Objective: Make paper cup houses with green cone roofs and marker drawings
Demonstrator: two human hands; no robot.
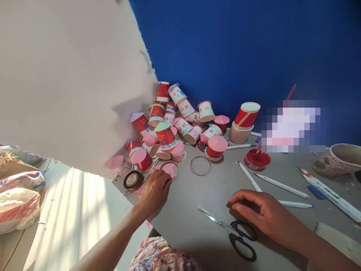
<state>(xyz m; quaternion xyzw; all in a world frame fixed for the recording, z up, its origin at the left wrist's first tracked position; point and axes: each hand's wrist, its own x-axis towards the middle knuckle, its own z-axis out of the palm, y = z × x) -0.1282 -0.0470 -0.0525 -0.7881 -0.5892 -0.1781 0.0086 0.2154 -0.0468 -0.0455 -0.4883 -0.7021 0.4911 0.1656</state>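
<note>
My left hand is over the left part of the table, fingers bunched and pointing down at the near edge of a thin round ring. Pink paper shows inside that ring; what the fingertips pinch is hidden. A second thin ring lies flat to the right. Beside my left wrist sits a roll of black tape. My right hand rests on the table, loosely curled, thumb and forefinger apart with nothing between them. Black-handled scissors lie beside it, blades toward the upper left.
Paper cups with paper cone roofs are heaped in the corner. Stacked cups, a red paint pot, white markers, a blue block and a patterned pot stand or lie rightward. Plastic bags are at far left.
</note>
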